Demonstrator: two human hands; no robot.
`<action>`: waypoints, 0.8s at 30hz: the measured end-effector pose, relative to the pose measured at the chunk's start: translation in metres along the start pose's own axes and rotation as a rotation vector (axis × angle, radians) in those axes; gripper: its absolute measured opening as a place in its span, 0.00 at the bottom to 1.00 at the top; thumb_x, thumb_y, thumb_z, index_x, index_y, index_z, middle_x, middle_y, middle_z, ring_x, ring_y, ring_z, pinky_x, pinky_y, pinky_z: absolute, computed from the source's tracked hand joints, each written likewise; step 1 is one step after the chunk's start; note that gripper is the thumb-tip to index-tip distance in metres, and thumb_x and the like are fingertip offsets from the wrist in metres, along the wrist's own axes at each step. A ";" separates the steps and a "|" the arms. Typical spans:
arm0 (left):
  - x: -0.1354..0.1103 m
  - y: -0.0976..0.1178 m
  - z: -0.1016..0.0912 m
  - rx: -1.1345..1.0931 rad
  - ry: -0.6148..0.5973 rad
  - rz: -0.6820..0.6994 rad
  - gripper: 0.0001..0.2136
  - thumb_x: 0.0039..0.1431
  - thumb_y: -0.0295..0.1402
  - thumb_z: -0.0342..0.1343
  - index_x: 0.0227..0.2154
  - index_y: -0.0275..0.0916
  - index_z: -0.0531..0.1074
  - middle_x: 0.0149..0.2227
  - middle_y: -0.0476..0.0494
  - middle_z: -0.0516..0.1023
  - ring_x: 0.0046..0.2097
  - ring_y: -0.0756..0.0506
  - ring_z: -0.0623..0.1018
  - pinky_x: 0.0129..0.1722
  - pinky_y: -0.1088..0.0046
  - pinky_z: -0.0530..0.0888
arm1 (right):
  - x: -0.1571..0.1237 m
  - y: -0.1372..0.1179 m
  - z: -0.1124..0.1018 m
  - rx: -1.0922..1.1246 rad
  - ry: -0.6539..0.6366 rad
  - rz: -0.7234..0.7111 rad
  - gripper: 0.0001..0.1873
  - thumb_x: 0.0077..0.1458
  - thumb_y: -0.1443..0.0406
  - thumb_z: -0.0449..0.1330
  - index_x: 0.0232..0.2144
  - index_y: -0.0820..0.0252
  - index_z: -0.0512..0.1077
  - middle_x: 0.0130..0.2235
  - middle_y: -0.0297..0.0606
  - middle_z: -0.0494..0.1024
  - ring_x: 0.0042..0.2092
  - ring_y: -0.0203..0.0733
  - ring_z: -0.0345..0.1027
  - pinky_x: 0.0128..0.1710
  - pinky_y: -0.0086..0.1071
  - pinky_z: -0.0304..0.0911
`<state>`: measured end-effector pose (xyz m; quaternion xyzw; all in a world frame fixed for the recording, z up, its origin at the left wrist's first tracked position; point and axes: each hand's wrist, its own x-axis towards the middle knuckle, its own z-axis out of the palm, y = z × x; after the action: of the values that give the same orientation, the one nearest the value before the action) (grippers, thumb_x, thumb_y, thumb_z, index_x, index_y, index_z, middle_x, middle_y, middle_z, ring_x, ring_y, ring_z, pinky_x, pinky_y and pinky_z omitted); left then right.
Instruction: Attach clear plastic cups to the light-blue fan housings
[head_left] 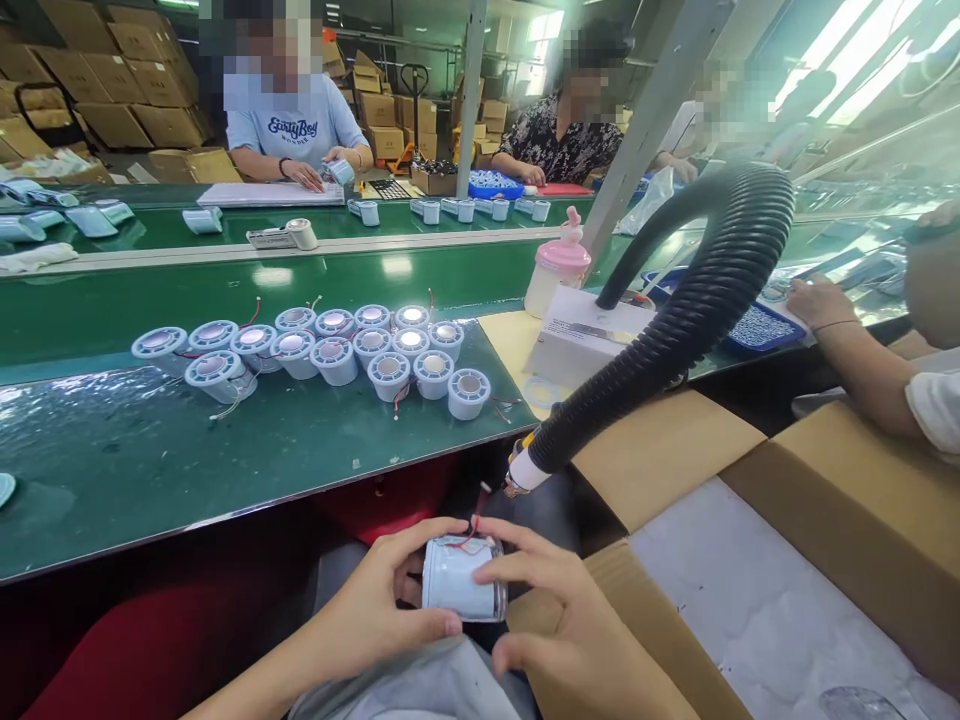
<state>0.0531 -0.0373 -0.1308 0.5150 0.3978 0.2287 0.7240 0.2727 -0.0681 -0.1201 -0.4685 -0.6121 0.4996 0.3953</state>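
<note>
Between both hands, above my lap, is a light-blue cylindrical housing [457, 585] with a clear rim at its right end. Thin red wires with a small white connector rise from its top. My left hand [394, 590] wraps around its left side, thumb along the lower front edge. From the right, my right hand [559, 595] rests its fingers on the top and front of the housing, with its thumb apart below. The black corrugated hose [667, 310] ends in a white nozzle [525, 470] just above my right hand.
Several similar blue housings [390, 370] with wires stand on the green bench [300, 455]. A cardboard box [679, 625] lined with white sits at my right. Behind the bench are a pink-lidded bottle [559, 270] and a conveyor carrying parts. Co-workers sit opposite and at right.
</note>
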 end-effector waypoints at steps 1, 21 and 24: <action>-0.001 0.001 0.001 -0.065 -0.010 0.003 0.34 0.42 0.42 0.70 0.55 0.46 0.66 0.55 0.39 0.69 0.54 0.37 0.72 0.52 0.60 0.72 | -0.003 0.001 0.000 -0.109 -0.032 -0.080 0.20 0.43 0.63 0.72 0.41 0.54 0.78 0.57 0.46 0.69 0.56 0.52 0.65 0.53 0.41 0.66; -0.021 0.021 -0.008 0.463 -0.065 0.108 0.38 0.44 0.40 0.69 0.59 0.50 0.62 0.63 0.40 0.62 0.65 0.34 0.60 0.65 0.52 0.57 | -0.011 -0.010 -0.003 0.180 -0.093 0.097 0.29 0.42 0.52 0.71 0.44 0.56 0.71 0.46 0.40 0.75 0.42 0.42 0.72 0.42 0.30 0.70; -0.023 0.020 -0.009 0.500 -0.068 0.122 0.38 0.44 0.40 0.69 0.60 0.50 0.61 0.63 0.40 0.62 0.64 0.34 0.60 0.65 0.51 0.56 | -0.009 -0.012 -0.002 0.278 -0.108 0.146 0.30 0.42 0.50 0.70 0.44 0.57 0.71 0.42 0.40 0.75 0.42 0.42 0.70 0.40 0.30 0.69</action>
<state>0.0346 -0.0418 -0.1055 0.7084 0.3856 0.1489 0.5720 0.2748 -0.0772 -0.1085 -0.4250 -0.5217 0.6312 0.3858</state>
